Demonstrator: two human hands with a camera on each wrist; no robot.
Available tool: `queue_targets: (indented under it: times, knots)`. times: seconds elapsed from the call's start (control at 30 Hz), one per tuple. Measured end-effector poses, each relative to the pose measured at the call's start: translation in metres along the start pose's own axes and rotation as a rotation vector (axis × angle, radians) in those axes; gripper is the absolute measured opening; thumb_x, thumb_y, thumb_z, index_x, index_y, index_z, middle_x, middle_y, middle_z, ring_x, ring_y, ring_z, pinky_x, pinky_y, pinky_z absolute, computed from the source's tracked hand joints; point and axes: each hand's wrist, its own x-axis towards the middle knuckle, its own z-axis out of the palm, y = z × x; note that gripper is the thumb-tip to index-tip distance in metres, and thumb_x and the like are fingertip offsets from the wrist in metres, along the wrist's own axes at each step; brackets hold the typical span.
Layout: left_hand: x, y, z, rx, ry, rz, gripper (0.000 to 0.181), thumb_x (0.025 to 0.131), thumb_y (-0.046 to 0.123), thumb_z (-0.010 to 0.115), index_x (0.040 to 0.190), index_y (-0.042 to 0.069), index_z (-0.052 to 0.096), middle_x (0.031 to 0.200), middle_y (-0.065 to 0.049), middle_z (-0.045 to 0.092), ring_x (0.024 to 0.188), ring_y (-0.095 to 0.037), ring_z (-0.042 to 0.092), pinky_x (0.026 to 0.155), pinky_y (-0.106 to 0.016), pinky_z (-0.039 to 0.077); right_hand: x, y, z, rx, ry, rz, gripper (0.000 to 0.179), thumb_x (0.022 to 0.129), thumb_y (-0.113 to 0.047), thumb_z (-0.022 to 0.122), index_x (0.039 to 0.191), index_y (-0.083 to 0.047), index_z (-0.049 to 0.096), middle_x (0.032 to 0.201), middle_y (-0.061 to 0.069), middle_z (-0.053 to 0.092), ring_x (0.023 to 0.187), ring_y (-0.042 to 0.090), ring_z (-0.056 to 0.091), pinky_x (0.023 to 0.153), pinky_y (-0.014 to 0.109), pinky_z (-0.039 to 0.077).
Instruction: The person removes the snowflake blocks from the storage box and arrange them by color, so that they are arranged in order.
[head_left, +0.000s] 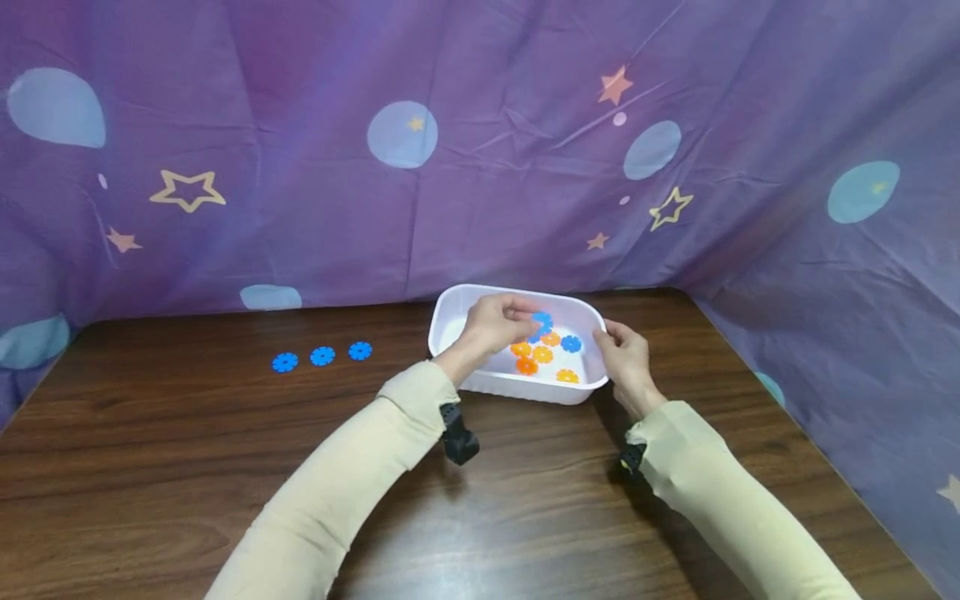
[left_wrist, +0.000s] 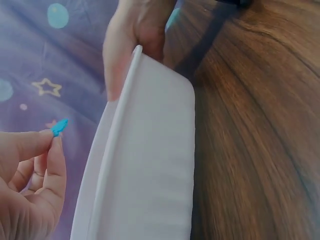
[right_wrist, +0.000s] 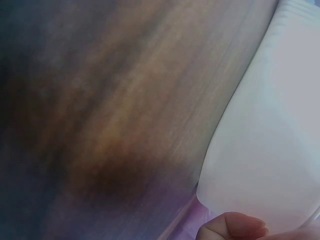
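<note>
My left hand [head_left: 495,323] is over the white plastic basin [head_left: 517,384], pinching a blue notched disc [head_left: 543,320] between thumb and fingertips. In the left wrist view the blue disc [left_wrist: 59,127] shows edge-on, above the level of the basin's rim. My right hand [head_left: 628,360] grips the basin's right end, thumb at the rim; the right wrist view shows its fingertips [right_wrist: 243,225] against the outer wall. Inside the basin lie several orange discs [head_left: 527,366] and a blue disc [head_left: 571,343]. Three blue discs [head_left: 322,356] lie in a row on the table, left of the basin.
The brown wood-grain table [head_left: 187,467] runs back to a purple curtain [head_left: 322,167] printed with stars and ovals. The curtain also hangs along the right side. A black wrist camera [head_left: 457,435] is strapped on the left sleeve, close to the basin's front.
</note>
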Motion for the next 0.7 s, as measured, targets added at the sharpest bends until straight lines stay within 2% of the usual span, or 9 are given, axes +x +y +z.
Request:
queue_targets:
  times: [0.23,0.43,0.6,0.7]
  knots:
    - [-0.008,-0.007,-0.028,-0.134,0.025,-0.036,0.031,0.083,0.002,0.069,0.113,0.0,0.063,0.102,-0.014,0.065,0.088,-0.019,0.065,0.079,-0.023,0.055,0.0,0.001,0.0,0.025,0.006,-0.015,0.037,0.093,-0.01,0.051,0.125,0.009,0.054,0.086,0.002,0.054,0.072,0.005,0.053,0.061,0.012,0.048]
    - [-0.017,-0.015,-0.056,-0.194,0.101,-0.052,0.033,0.083,0.001,0.068,0.115,-0.001,0.062,0.09,-0.005,0.062,0.08,-0.012,0.062,0.081,-0.025,0.054,0.0,0.001,-0.002,0.002,-0.003,-0.006,0.038,0.094,-0.011,0.05,0.127,0.008,0.052,0.092,0.006,0.054,0.076,0.007,0.052,0.064,0.011,0.047]
    - [-0.026,-0.022,-0.081,-0.217,0.147,-0.067,0.034,0.084,0.001,0.067,0.117,-0.002,0.06,0.084,0.001,0.06,0.073,-0.007,0.059,0.074,-0.02,0.053,0.001,0.001,-0.002,-0.01,-0.003,-0.006,0.038,0.094,-0.011,0.05,0.128,0.008,0.052,0.1,0.012,0.056,0.075,0.004,0.051,0.065,0.011,0.047]
    - [-0.032,-0.028,-0.096,-0.233,0.162,-0.08,0.034,0.085,0.0,0.065,0.118,-0.004,0.058,0.082,0.002,0.058,0.071,-0.004,0.058,0.069,-0.016,0.052,0.0,0.001,-0.001,-0.004,-0.001,-0.01,0.038,0.094,-0.01,0.05,0.127,0.009,0.052,0.095,0.009,0.056,0.072,0.002,0.051,0.063,0.011,0.047]
